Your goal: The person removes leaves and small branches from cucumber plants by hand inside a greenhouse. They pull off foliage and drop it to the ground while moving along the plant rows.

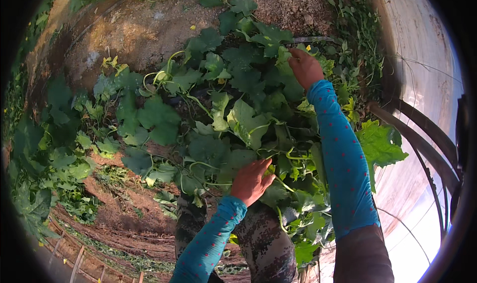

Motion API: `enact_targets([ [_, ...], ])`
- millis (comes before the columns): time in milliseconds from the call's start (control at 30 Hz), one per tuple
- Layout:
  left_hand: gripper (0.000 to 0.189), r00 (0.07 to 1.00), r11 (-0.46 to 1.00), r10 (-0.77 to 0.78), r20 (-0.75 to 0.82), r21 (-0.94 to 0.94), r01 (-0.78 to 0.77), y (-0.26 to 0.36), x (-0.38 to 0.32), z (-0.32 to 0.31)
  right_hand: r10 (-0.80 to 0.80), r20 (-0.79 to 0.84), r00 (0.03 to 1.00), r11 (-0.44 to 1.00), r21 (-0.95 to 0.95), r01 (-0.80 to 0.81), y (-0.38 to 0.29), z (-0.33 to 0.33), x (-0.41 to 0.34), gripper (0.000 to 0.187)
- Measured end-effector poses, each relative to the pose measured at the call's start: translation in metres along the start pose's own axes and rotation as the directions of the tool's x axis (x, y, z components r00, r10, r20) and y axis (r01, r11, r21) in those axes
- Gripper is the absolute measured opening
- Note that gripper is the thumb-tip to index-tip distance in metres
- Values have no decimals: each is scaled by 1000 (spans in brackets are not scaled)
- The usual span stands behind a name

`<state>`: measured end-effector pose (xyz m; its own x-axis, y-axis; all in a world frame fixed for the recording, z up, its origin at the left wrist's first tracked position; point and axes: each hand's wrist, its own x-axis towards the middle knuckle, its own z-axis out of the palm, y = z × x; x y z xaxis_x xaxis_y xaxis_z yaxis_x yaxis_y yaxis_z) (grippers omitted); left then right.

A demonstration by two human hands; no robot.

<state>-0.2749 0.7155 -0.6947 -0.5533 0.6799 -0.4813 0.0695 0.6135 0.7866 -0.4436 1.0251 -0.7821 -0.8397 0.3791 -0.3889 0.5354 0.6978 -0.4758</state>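
Observation:
My left hand [252, 181] is low among the vine's leaves, in front of my legs. Its thumb and forefinger are spread around a small pale-green shoot; whether they grip it is unclear. Farther out, my right hand [306, 68] has bent fingers against the edge of a light-green leaf [284, 61]. Leaves hide part of those fingertips, so a grip cannot be made out. Between the hands spreads a dense mass of lobed vine leaves [248, 122], with curling pale stems [201, 106]. A small yellow flower [308, 47] shows just beyond my right hand.
Plastic greenhouse sheeting [413, 51] rises on the right, beside curved support poles [421, 141]. A bright lobed leaf [384, 145] stands out near my right sleeve. Bare soil [138, 29] lies beyond the vines. My camouflage trousers [266, 242] are below.

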Motion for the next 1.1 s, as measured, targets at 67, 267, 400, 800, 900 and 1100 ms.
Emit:
enact_targets([
  [67, 47, 999, 999, -29, 19, -12, 29, -15, -8, 21, 63, 54, 997, 998, -22, -62, 11, 43, 66, 60],
  [267, 41, 999, 989, -21, -46, -148, 14, -34, -27, 9, 164, 53, 985, 978, -142, -155, 12, 120, 119, 90],
  [400, 42, 983, 968, -31, -179, -251, -15, -12, 3, -56, -78, 380, 922, 965, -202, 165, -8, 98, 75, 49],
  [800, 71, 896, 949, -310, 319, 45, 312, -14, 224, -25, -82, 273, 959, 752, 648, -120, 72, 49, -127, 59],
  [900, 71, 897, 915, -403, 185, 64, 398, -18, 206, -3, 241, 225, 944, 646, 689, -329, 75, 24, -82, 49],
  [1100, 45, 958, 919, -286, 33, -274, 284, -28, 194, -2, 438, 199, 877, 887, -256, -385, 45, 73, 42, 70],
])
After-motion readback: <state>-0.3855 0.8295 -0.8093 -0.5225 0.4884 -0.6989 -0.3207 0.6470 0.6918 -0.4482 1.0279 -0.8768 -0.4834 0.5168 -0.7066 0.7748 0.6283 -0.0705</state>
